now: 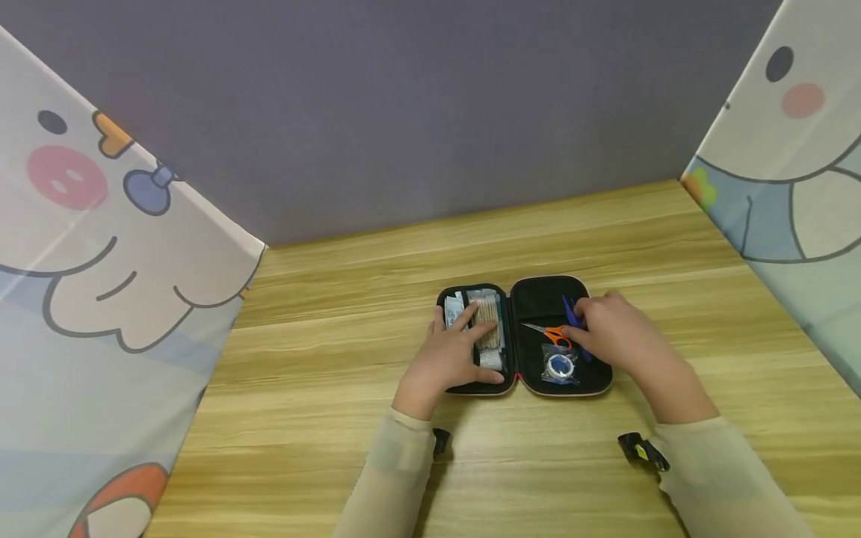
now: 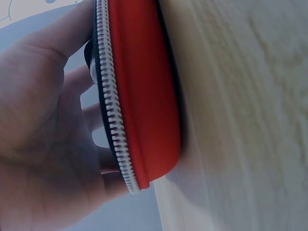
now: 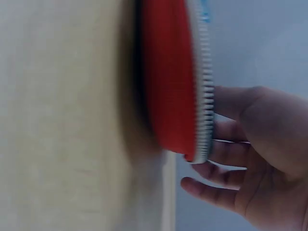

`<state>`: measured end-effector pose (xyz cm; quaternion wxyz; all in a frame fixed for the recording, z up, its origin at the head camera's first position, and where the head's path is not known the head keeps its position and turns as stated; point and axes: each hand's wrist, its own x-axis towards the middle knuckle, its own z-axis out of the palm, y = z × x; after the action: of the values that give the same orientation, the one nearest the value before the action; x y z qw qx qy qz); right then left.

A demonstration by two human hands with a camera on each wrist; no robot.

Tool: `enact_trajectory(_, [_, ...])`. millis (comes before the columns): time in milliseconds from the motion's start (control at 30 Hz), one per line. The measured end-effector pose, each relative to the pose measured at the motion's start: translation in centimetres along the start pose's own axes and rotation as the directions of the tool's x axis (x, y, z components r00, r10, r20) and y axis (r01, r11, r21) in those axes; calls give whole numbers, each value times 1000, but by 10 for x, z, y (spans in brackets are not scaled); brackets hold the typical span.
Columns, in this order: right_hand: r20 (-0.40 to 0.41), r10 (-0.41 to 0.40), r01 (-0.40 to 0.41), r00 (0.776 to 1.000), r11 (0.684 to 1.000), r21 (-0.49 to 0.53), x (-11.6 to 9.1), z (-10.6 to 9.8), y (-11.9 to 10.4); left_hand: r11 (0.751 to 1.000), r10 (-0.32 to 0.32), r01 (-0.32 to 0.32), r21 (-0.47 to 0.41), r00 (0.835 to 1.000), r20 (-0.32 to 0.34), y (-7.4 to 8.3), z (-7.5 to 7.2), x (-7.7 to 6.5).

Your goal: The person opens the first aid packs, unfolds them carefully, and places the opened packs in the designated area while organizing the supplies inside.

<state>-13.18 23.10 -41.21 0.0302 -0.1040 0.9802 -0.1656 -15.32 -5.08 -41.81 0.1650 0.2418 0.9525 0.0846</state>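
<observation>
An unzipped red case lies spread on the table, its black inside [image 1: 538,295] facing up. Over its left half my left hand [image 1: 447,359] rests with fingers spread, touching a bundle of cotton swabs [image 1: 489,314] and packets in clear wrapping. My right hand [image 1: 615,332] reaches in over the right edge. Its thumb is at the orange handles of small scissors [image 1: 555,333], its fingers beside blue tweezers [image 1: 570,312]; whether it pinches either is hidden. Below lies a white-and-blue tape roll [image 1: 560,366] in a clear bag. Both wrist views show the case's red side [image 2: 147,96] and zipper [image 3: 206,96].
The wood-patterned table [image 1: 323,336] stretches around the case. Behind it stands a grey-purple partition [image 1: 430,112]. Cartoon-printed fabric [image 1: 121,314] hangs on the left, and similar printed fabric [image 1: 794,187] on the right.
</observation>
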Motion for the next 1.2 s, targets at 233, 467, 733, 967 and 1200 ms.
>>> enact_trajectory(233, [-38,2,-2,999,1000,19,2,3,0,1000,-12,12,10,1000,8,2,0,-1])
enact_trajectory(467, [-97,-38,44,995,998,53,-3,2,-1,1000,-18,18,23,1000,12,3,1,-2])
enact_trajectory(733, [-208,-285,302,936,952,55,-4,8,-4,999,-30,30,15,1000,8,3,2,-4])
enact_trajectory(967, [-147,-328,330,933,944,-9,1,9,-3,999,-21,21,26,1000,-3,3,1,-3])
enact_trajectory(1200, [-98,-361,357,928,932,-58,4,13,1,999,-19,19,37,1000,-7,3,2,-1])
